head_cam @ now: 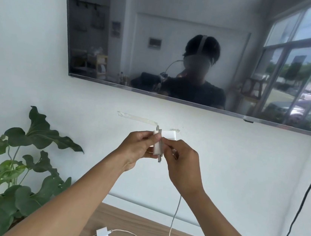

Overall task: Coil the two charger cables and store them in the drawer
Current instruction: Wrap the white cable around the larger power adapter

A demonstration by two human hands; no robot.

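Head view: left hand [136,148] and right hand [183,161] are pinching the white charger adapter [158,147], grips closed; its cable [175,215] is dangling uncoiled, so looping looks next.

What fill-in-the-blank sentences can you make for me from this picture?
1. The left hand and right hand hold a white charger, and a cable hangs ____ from them to the table.
2. A second charger lies on the ____ table.
3. The leafy plant stands at the picture's ____ edge.
Missing words: down; wooden; left.
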